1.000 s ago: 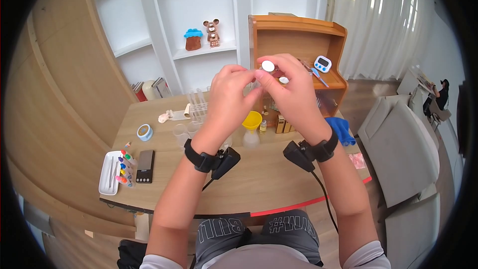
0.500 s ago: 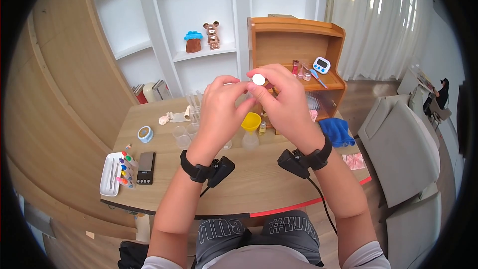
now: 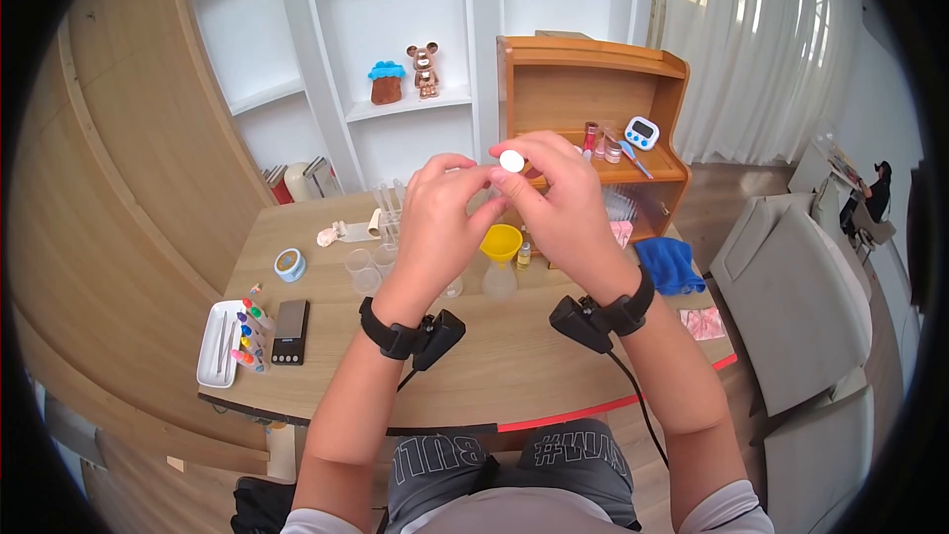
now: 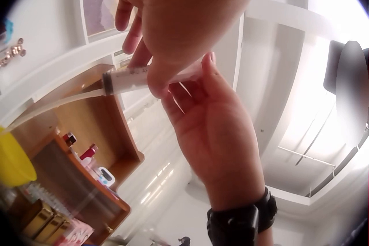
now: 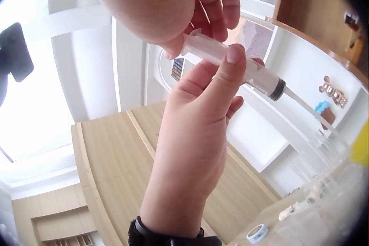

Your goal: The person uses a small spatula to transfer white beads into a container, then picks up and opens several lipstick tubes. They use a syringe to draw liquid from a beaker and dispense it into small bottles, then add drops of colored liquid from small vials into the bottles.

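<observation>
Both hands are raised over the table around a clear plastic syringe. My left hand grips its barrel between thumb and fingers, seen plainly in the right wrist view. At the other end, my right hand pinches the plunger by its round white end with thumb and forefinger. A dark rubber plunger head shows near the front of the barrel. From the tip, a thin pale tube runs out and down toward the yellow funnel. In the head view the hands hide most of the syringe.
The funnel sits in a clear flask, with a small bottle beside it. Clear beakers and a test-tube rack stand left. Farther left are a scale, markers and a white tray. A wooden cabinet stands at the back right.
Both hands have come down slightly, bringing the syringe's white plunger end lower and a little to the left. Over the last half second they have hardly moved.
</observation>
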Available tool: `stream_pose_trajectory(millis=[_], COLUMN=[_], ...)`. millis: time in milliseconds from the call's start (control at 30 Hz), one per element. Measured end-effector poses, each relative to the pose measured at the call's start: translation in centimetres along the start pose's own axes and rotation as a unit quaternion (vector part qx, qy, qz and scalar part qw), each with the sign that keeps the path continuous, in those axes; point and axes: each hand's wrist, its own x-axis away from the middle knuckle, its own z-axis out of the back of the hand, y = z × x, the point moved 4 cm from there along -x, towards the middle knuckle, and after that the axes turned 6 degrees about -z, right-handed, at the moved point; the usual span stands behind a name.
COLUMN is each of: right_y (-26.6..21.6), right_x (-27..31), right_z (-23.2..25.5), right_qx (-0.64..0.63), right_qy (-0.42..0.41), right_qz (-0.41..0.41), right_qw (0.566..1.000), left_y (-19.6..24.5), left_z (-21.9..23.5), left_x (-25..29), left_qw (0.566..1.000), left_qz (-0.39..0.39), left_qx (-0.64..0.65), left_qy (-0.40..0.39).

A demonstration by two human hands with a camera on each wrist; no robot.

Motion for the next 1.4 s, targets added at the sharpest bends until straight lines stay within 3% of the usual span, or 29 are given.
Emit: stream_pose_trajectory(millis=[767,1400], right_y=[-0.1,-1.7], right_x=[-0.3,-1.2], right_z=[-0.3,1.0], right_qx=[-0.003,0.035], right_qy=[-0.005,0.039], right_qz=[-0.012,0.045], right_qw=[1.0,0.998], left_y=[0.0,-0.8], left_z=[0.3,-0.2], left_x=[-0.2,0.4], left_qw=[1.0,1.0], left_qz=[-0.013,0.005], left_qx=[-0.018,-0.016], left_qy=[-0.008,-0.013])
